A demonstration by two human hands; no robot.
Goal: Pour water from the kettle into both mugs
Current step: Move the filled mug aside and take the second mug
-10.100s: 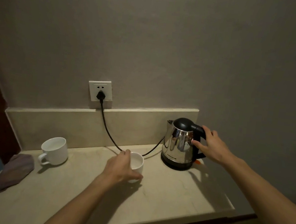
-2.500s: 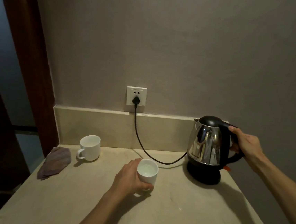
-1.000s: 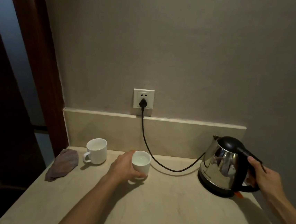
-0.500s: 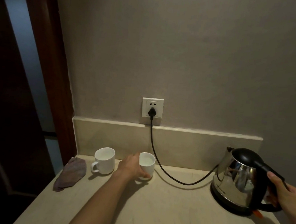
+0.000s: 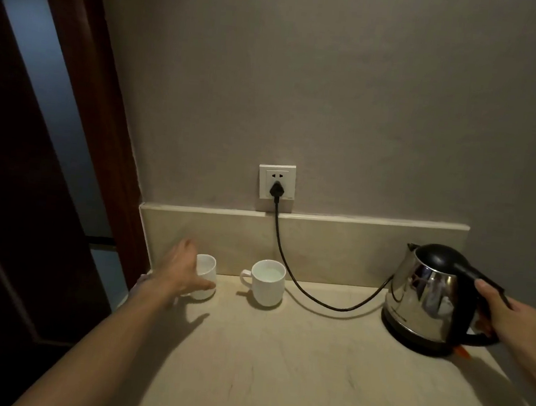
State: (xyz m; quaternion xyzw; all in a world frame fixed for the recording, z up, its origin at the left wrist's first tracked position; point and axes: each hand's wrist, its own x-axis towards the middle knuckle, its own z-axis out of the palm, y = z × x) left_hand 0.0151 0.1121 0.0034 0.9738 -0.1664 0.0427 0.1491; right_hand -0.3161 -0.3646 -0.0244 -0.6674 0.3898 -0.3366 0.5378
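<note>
Two white mugs stand at the back of the beige counter point(image 5: 277, 367). The right mug point(image 5: 267, 286) has water in it, its handle points left, and nothing touches it. My left hand point(image 5: 181, 273) is cupped around the left mug point(image 5: 207, 270), thumb across its lower front, fingers behind it, hiding its left side. The steel kettle point(image 5: 427, 300) with a black lid sits on its black base at the right. My right hand point(image 5: 507, 320) grips the kettle's black handle.
A black cord point(image 5: 303, 293) runs from the wall socket point(image 5: 276, 184) across the counter to the kettle's base, passing just right of the filled mug. A cloth point(image 5: 140, 281) peeks out behind my left forearm. A dark wooden door frame point(image 5: 104, 121) borders the counter's left side.
My left hand let go of the water-filled mug, which now stands by the back wall, and moved left onto the other mug. My right hand stays on the kettle's handle.
</note>
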